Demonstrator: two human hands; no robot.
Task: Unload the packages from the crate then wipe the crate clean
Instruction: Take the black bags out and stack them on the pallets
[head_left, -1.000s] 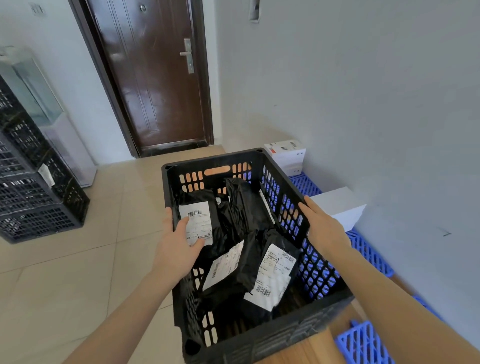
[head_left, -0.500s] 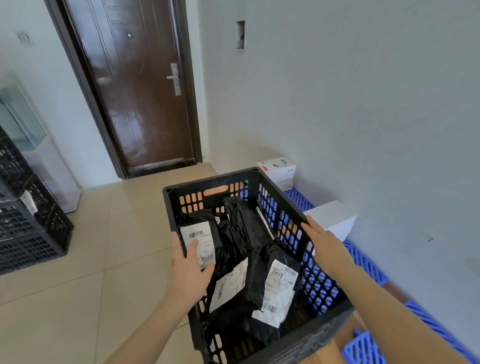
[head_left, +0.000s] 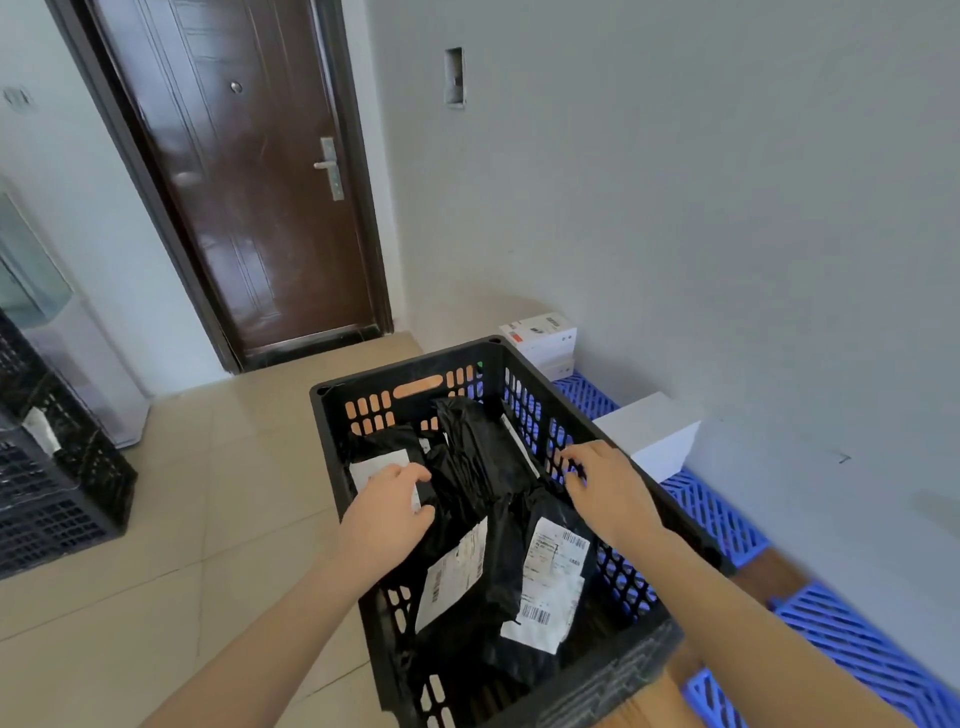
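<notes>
left hand (head_left: 387, 512): inside the crate over its left wall, fingers curled down onto the white label of a black package; whether it has closed a grip on the package I cannot tell
right hand (head_left: 610, 488): over the crate's right wall, fingers bent and spread, fingertips inside the rim beside the packages; gripping nothing that shows
labelled package under the left hand (head_left: 382, 457): black bag lying against the crate's left wall toward its far left corner, label partly covered by the fingers
long black package (head_left: 475, 447): crumpled, lying in the far half of the crate between the two hands
two near packages: one (head_left: 457, 577) in the middle with a white label facing up, another (head_left: 553, 582) by the right wall with a barcode label; they overlap in the near half of the crate
crate (head_left: 597, 680): black, slotted walls, open top, a handle slot in the far wall; its near end rests on a wooden surface (head_left: 649, 706)
right of the crate: blue slotted pallets (head_left: 852, 644) along the grey wall, white boxes (head_left: 654, 436) on them
left of the crate: beige tile floor (head_left: 182, 519), stacked black crates (head_left: 52, 493) at the left edge
far end: dark brown door (head_left: 249, 182), shut
</notes>
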